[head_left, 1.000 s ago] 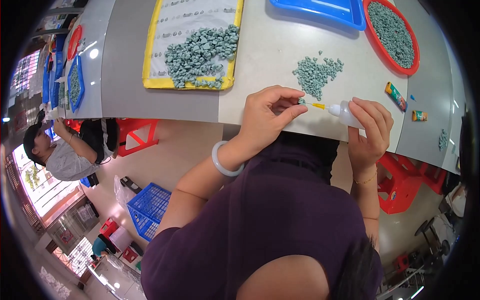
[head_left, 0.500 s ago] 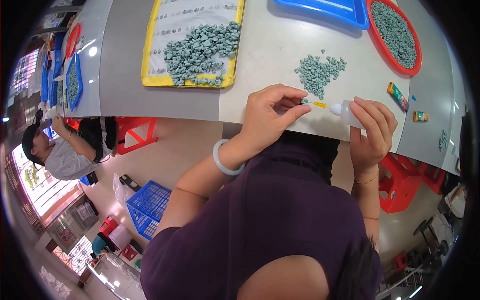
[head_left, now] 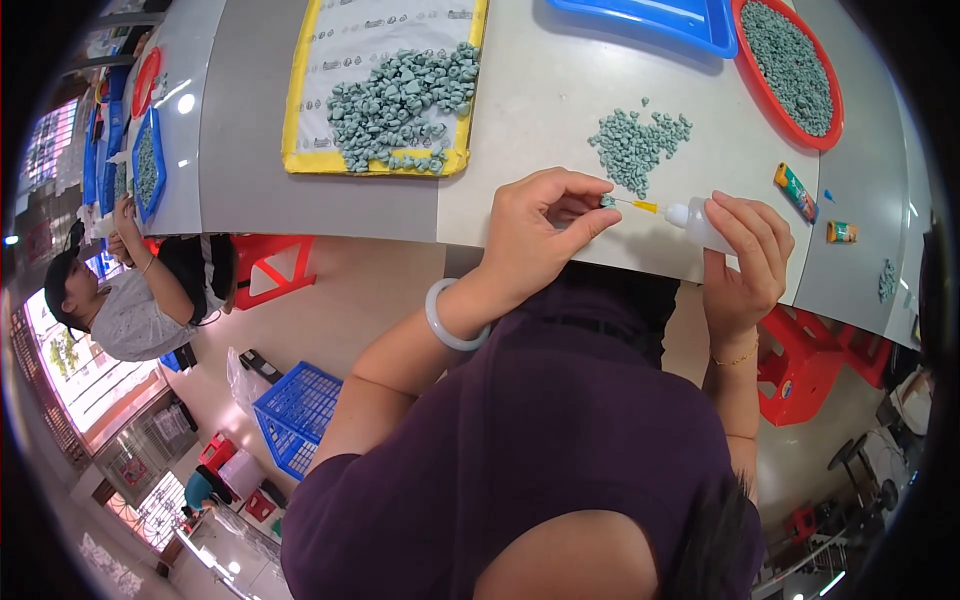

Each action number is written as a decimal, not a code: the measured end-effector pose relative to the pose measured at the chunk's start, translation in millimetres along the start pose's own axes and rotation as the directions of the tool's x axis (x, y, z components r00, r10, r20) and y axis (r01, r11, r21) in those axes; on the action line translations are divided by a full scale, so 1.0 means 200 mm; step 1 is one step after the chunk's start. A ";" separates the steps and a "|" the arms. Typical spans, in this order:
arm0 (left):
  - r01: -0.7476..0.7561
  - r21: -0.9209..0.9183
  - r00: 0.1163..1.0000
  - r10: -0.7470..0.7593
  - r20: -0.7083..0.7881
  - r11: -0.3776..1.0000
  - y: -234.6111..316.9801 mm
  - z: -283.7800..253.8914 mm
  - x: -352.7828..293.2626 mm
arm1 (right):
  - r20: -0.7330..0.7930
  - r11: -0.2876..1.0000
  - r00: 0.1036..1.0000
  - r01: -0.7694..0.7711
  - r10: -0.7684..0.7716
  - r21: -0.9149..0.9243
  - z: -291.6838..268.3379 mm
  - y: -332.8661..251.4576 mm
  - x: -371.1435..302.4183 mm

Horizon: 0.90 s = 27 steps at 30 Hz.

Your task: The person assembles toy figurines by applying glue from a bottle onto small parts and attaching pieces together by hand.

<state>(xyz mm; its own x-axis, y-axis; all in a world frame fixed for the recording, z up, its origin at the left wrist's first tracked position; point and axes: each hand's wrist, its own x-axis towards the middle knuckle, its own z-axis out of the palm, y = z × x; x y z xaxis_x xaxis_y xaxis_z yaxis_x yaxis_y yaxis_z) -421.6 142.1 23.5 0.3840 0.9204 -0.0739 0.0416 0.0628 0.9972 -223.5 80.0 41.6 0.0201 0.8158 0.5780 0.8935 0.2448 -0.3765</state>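
Note:
Between thumb and forefinger, my left hand (head_left: 545, 225) pinches a small grey-green piece (head_left: 607, 201) just over the table's near edge. My right hand (head_left: 748, 250) is closed around a translucent white squeeze bottle (head_left: 700, 222), held nearly level. The bottle's yellow needle tip (head_left: 645, 207) points left, its thin needle reaching to or very near the piece; contact is too small to tell. Just beyond my hands lies a loose pile of similar grey-green pieces (head_left: 632, 145). Larger assembled-looking grey-green pieces (head_left: 400, 105) cover part of a yellow-edged, paper-lined tray (head_left: 292, 130) at the left.
A red round tray (head_left: 838, 118) full of small grey-green pieces stands at the far right, beside a blue tray (head_left: 660, 30). Two small printed tubes or packets (head_left: 796, 190) (head_left: 842, 232) lie at the right. A co-worker (head_left: 140, 300) sits at the far left; a blue crate (head_left: 297, 415) is on the floor.
My right hand has drawn the bottle slightly to the right, so more of the thin needle shows. My left hand has barely moved. The co-worker's hands have shifted.

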 end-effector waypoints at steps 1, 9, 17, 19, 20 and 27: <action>-0.001 0.000 1.000 0.001 0.000 1.000 0.00 0.00 0.00 | -0.005 0.999 0.999 -0.034 0.034 0.026 0.00 0.01 0.00; -0.015 0.036 1.000 0.016 -0.006 0.999 0.01 0.00 0.00 | 0.178 0.799 0.832 -0.554 0.525 0.233 0.03 0.17 0.03; -0.015 -0.001 1.000 0.015 0.015 1.000 0.00 0.00 0.00 | -0.354 0.928 0.885 -0.189 0.302 0.320 0.07 0.29 -0.07; -0.024 0.000 0.999 0.024 0.024 1.000 0.00 0.00 0.01 | -0.246 0.944 0.945 -0.138 0.217 0.301 0.05 0.20 -0.09; -0.025 0.005 0.999 0.025 0.027 1.000 0.00 0.00 0.01 | -0.087 0.942 0.964 -0.224 0.252 0.249 0.06 0.12 -0.06; -0.059 0.054 0.997 0.057 0.043 0.997 -0.01 -0.01 0.02 | 0.223 0.872 0.864 -0.480 0.451 0.097 0.18 -0.01 0.13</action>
<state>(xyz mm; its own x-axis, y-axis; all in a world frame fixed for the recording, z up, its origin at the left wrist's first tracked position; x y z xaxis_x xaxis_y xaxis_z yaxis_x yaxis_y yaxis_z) -421.5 145.3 22.1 0.4248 0.9051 -0.0173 0.0680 -0.0129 0.9976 -241.0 120.4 31.5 0.3197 0.9324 0.1683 0.7263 -0.1271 -0.6756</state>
